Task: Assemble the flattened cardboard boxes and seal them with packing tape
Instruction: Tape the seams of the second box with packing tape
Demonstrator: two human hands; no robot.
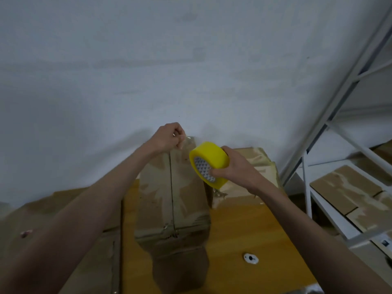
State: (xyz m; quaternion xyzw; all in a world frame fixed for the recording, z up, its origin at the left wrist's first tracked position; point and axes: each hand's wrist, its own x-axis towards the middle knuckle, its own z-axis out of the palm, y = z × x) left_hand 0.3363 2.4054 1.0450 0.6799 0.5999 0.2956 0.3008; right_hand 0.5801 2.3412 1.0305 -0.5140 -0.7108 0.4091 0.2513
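An assembled cardboard box stands on the wooden table in front of me, its top flaps meeting along a centre seam. My right hand grips a yellow roll of packing tape just above the box's far right corner. My left hand pinches the clear free end of the tape above the far edge of the box. A short strip of clear tape stretches between the two hands.
More cardboard boxes lie behind the roll against the white wall. Flattened cardboard rests on a white metal shelf rack at the right. A small white disc lies on the table. Brown cardboard sits at the left.
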